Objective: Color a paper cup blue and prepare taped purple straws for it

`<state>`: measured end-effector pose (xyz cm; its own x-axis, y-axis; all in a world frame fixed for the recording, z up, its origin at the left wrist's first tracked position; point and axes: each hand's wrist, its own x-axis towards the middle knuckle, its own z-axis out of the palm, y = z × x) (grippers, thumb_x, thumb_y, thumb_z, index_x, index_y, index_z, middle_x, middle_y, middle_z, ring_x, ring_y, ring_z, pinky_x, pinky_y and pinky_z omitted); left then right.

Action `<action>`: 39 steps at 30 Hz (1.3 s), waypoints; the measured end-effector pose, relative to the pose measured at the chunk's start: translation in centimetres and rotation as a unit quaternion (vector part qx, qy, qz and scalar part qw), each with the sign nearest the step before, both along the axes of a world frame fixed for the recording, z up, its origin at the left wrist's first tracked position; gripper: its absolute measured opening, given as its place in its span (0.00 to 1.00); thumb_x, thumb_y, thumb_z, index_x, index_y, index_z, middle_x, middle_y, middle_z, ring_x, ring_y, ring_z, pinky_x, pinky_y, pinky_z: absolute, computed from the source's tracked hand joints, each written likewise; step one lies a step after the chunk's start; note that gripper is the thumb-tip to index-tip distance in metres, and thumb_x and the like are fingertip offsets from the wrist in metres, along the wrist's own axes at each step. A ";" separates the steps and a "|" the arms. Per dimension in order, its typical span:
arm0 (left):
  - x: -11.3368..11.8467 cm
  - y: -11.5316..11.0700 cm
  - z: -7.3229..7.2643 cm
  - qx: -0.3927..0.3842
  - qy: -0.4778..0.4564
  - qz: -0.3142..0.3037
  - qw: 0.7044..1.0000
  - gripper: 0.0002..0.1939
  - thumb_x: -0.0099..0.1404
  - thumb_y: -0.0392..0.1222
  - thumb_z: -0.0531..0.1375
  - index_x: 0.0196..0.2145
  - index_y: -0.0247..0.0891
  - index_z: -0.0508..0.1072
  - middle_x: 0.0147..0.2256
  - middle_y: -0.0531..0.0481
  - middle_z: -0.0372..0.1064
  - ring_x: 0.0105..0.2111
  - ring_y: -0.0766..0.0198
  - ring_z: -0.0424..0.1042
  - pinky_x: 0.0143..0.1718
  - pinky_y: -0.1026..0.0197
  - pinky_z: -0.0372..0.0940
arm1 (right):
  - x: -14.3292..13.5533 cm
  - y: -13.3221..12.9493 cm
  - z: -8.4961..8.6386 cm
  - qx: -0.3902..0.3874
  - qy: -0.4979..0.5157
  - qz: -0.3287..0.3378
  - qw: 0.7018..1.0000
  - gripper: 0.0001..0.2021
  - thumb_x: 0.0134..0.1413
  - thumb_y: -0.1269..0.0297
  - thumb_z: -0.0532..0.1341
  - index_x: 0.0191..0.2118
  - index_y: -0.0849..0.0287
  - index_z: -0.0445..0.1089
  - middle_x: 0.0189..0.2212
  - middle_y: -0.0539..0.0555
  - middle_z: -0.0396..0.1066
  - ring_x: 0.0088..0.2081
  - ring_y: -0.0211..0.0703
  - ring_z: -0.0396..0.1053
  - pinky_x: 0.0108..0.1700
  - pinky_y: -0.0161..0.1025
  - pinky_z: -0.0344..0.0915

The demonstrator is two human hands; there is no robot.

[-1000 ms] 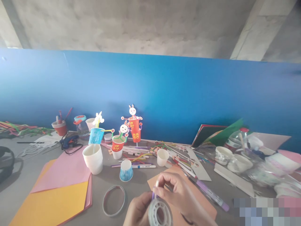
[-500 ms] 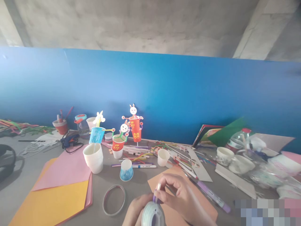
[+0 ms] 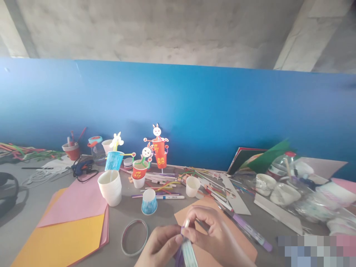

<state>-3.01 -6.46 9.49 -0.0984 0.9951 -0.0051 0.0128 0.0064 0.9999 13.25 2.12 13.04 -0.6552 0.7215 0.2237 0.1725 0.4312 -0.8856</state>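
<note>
At the bottom middle of the picture my left hand and my right hand meet over an orange paper sheet. Between them sits a roll of clear tape, seen edge-on, gripped by my left hand. My right hand's thumb and forefinger pinch a small purple and white straw piece against the roll's top. The lower part of the roll is cut off by the picture's edge.
A grey table holds pink and yellow paper sheets, a flat ring, a stack of white cups, a blue cup, bunny cup figures, markers, a purple pen and plastic bags at right. A blue wall stands behind.
The tape roll has turned from showing its open centre to edge-on and sunk lower. My left hand has come up further into view; my right hand keeps its pinch.
</note>
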 end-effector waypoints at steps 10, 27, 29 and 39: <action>-0.9 0.9 2.7 0.030 0.122 -0.123 0.984 0.21 0.68 0.52 0.53 0.25 0.35 0.74 0.22 0.56 0.55 0.26 0.67 0.53 0.26 0.67 0.52 | -0.3 0.1 -0.1 -0.035 0.024 0.025 0.999 0.09 0.54 0.63 0.65 0.25 0.57 0.70 0.24 0.47 0.71 0.30 0.39 0.68 0.35 0.34 0.61; -1.0 1.0 1.8 0.073 0.133 -0.142 0.978 0.32 0.67 0.64 0.49 0.25 0.33 0.73 0.22 0.57 0.49 0.23 0.69 0.49 0.23 0.66 0.47 | -0.4 -0.4 0.6 -0.043 0.039 0.023 0.998 0.08 0.52 0.63 0.66 0.25 0.57 0.71 0.25 0.47 0.71 0.30 0.39 0.68 0.35 0.34 0.62; -0.9 0.9 1.3 0.077 0.124 -0.131 0.980 0.32 0.67 0.64 0.49 0.26 0.32 0.74 0.22 0.56 0.50 0.23 0.69 0.50 0.23 0.66 0.47 | -0.4 -0.5 0.7 -0.045 0.043 0.023 0.998 0.08 0.52 0.63 0.66 0.25 0.57 0.70 0.24 0.47 0.71 0.29 0.38 0.68 0.35 0.34 0.62; -0.6 0.5 -0.7 0.074 0.073 -0.084 0.991 0.32 0.66 0.66 0.51 0.27 0.33 0.77 0.19 0.55 0.57 0.21 0.69 0.53 0.22 0.67 0.51 | -0.7 -0.9 0.6 -0.078 0.089 0.044 0.992 0.13 0.55 0.56 0.67 0.26 0.57 0.70 0.25 0.48 0.70 0.30 0.39 0.66 0.35 0.34 0.62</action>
<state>-3.64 -6.01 8.80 0.0792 0.9865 0.1436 0.1453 -0.1539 0.9773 12.52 1.19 13.68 -0.6766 0.6986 0.2327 -0.0253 0.2937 -0.9556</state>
